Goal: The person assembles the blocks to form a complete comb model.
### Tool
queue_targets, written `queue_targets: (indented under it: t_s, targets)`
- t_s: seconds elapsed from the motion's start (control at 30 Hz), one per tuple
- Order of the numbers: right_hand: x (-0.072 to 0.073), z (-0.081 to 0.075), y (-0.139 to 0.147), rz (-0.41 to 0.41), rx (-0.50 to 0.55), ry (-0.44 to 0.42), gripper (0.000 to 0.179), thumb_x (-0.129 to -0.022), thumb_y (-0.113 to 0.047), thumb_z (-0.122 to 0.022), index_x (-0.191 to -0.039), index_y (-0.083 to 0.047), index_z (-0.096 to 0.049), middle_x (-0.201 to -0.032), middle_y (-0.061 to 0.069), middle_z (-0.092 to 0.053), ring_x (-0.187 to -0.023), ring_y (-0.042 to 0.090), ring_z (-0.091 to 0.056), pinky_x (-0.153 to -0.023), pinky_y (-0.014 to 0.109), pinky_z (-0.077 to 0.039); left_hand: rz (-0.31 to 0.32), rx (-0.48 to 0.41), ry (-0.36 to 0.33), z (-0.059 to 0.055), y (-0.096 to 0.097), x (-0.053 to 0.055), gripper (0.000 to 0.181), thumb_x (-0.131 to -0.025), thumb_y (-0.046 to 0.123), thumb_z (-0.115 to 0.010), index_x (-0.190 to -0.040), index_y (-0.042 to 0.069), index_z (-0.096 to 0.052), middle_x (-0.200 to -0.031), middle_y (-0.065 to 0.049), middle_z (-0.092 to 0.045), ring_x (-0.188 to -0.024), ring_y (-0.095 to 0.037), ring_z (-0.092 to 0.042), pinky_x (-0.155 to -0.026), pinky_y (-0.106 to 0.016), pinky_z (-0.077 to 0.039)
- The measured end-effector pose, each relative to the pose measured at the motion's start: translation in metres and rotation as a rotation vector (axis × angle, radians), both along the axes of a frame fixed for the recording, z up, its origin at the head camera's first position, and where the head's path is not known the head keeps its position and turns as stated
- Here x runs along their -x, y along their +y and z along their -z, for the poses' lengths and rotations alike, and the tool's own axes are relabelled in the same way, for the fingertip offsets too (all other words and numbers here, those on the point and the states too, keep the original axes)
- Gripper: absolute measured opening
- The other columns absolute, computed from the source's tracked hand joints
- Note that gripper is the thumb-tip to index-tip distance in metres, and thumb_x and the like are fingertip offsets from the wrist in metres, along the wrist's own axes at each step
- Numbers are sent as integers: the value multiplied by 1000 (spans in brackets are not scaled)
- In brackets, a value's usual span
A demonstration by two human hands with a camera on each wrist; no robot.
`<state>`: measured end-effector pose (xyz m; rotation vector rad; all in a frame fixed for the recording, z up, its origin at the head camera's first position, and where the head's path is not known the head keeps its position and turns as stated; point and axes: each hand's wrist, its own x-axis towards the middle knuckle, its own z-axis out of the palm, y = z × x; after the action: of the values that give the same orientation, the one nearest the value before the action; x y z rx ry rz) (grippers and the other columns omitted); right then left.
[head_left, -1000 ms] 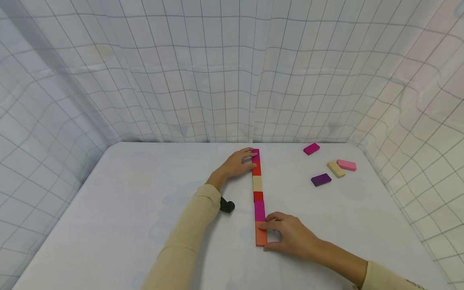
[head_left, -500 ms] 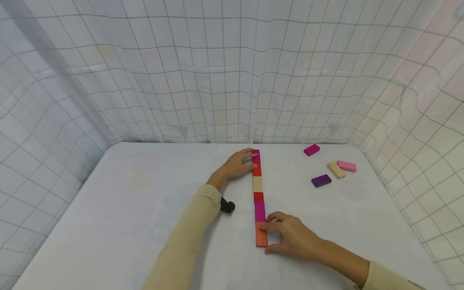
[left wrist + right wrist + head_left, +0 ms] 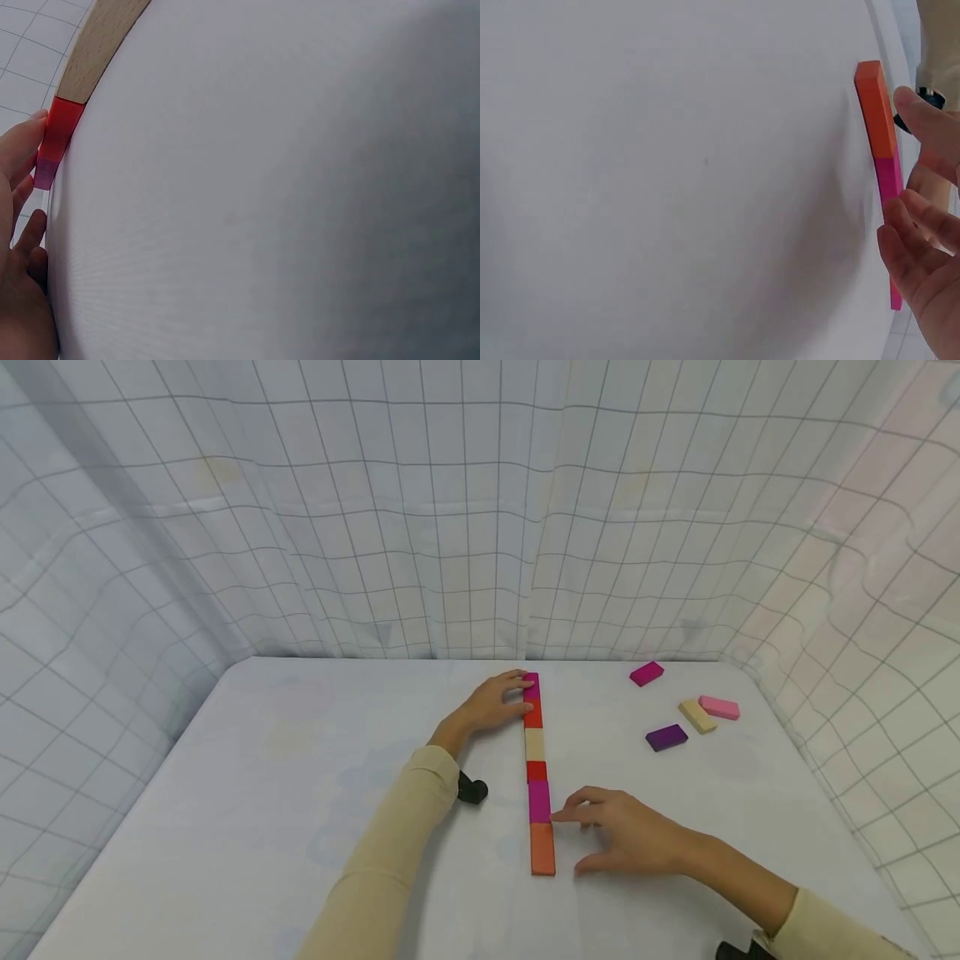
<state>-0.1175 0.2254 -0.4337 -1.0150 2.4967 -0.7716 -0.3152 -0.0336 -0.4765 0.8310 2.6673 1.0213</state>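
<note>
A straight row of blocks runs from the far edge toward the front of the table. From far to near it has a magenta block [image 3: 532,678], a red block [image 3: 533,717], a beige wooden block [image 3: 534,745], a shorter-looking red block [image 3: 536,772], a magenta block [image 3: 539,802] and an orange block [image 3: 542,850]. My left hand [image 3: 491,702] rests at the far end, its fingertips on the far magenta block and the red one. Beside the near end, my right hand [image 3: 637,835] holds nothing, thumb and fingers spread, index fingertip close to the seam between magenta and orange.
Loose blocks lie at the back right: a magenta block [image 3: 647,673], a pink block [image 3: 719,707], a beige block [image 3: 697,716] and a purple block [image 3: 667,737]. Gridded white cloth [image 3: 480,527] walls in the white table [image 3: 300,793] behind and at both sides.
My right hand has let go of the orange block and drawn back to the right, its thumb now apart from the row. The left hand stays at the far end.
</note>
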Motion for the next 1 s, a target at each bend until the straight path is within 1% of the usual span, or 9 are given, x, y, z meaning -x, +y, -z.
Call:
queue_targets:
  t_s: [0.1,0.2,0.33,0.47,0.6,0.63,0.8,0.87,1.0]
  targets:
    - [7,-6,9,32,15,-16,58,-86,-39,-86,-138,-21,-68,-130,-6,-62,-101,12,-60,-83,30,-58,2,8,4,-1,0,-1,54,-103,30,-64,-152,11,-53,-165,-8,-35,-153,-29,-26,-124,-47,-20]
    - [16,-10,20,79,25,-10,59,-86,-37,-86,-139,-19,-67,-129,-3,-64,-104,16,-62,-83,34,-59,4,14,2,-1,0,-2,54,-103,30,-64,-152,11,-53,-165,-7,-35,-153,-29,-26,-124,-46,-20]
    - [34,-12,38,136,50,48,60,-85,-31,-88,-138,-14,-67,-129,3,-66,-105,22,-65,-85,42,-60,5,7,2,-1,0,-1,54,-102,29,-64,-152,11,-53,-165,-7,-36,-153,-28,-27,-124,-46,-20]
    - [54,-13,58,204,65,113,58,-84,-26,-89,-135,-10,-68,-129,7,-67,-107,27,-65,-88,48,-59,7,0,4,-1,0,-1,54,-103,30,-63,-152,11,-54,-165,-6,-35,-153,-28,-27,-124,-45,-21]
    - [69,-16,83,268,78,169,54,-84,-25,-89,-131,-5,-70,-127,10,-68,-109,30,-63,-92,51,-57,4,4,5,-2,-1,-1,53,-103,30,-63,-152,11,-54,-165,-7,-35,-153,-28,-26,-124,-45,-20]
    - [72,-16,89,280,79,183,52,-85,-24,-88,-130,-5,-71,-126,10,-68,-109,30,-62,-92,50,-56,4,5,6,-2,-1,-1,53,-103,30,-63,-152,10,-54,-165,-7,-35,-153,-28,-26,-124,-45,-20]
    - [81,-15,121,304,71,203,46,-87,-17,-85,-127,-1,-71,-123,13,-67,-113,33,-60,-94,55,-54,5,11,2,-1,0,-1,54,-103,31,-63,-153,11,-53,-164,-7,-35,-152,-28,-27,-123,-45,-21]
    - [83,-12,131,301,53,202,44,-88,-13,-84,-128,0,-71,-125,15,-65,-117,37,-59,-95,59,-52,5,14,1,0,0,0,55,-103,31,-63,-153,11,-53,-164,-7,-36,-152,-28,-27,-123,-45,-22]
    - [89,-2,142,289,13,198,42,-87,-3,-81,-127,3,-69,-129,22,-64,-127,47,-51,-96,62,-50,18,13,1,0,-1,0,54,-104,31,-62,-153,9,-53,-164,-8,-35,-152,-29,-27,-124,-45,-21]
